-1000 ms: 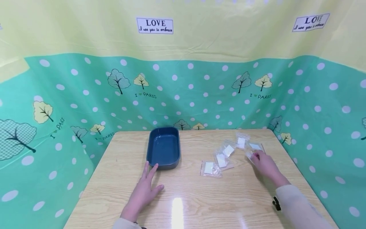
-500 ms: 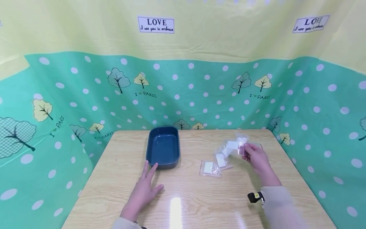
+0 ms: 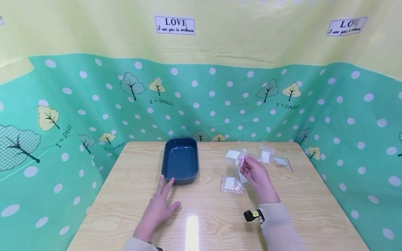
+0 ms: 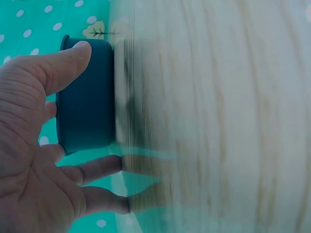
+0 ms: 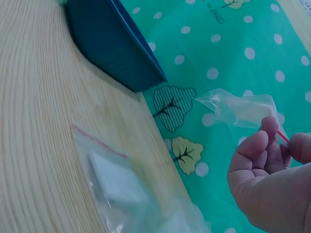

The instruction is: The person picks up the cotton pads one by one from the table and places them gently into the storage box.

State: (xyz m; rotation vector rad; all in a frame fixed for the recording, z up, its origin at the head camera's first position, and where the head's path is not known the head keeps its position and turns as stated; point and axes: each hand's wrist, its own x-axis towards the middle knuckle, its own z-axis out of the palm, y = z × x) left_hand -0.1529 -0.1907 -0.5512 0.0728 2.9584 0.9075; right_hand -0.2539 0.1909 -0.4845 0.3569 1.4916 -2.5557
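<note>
My left hand [image 3: 159, 205] has its fingers spread, with two fingertips at the near left corner of a dark blue rectangular dish [image 3: 179, 181]. In the left wrist view the thumb lies before the dish's wall [image 4: 87, 107]. My right hand [image 3: 257, 173] pinches a small clear zip bag [image 5: 240, 109] by its red-striped edge; a white piece shows inside it in the head view. The bag is raised above the table, to the right of the dish. Under and beside that hand lie several similar zip bags [image 3: 229, 183] with white pieces in them.
The wooden table [image 3: 207, 216] carries the dish at the back, left of centre. One zip bag [image 3: 281, 161] lies at the far right, and another [image 3: 265, 155] sits near the back edge. A green dotted curtain [image 3: 213, 101] stands close behind the table and along both sides.
My right hand has picked up a zip bag from the right-hand group and carried it leftward toward the dish. The left hand stays where it was at the dish's corner.
</note>
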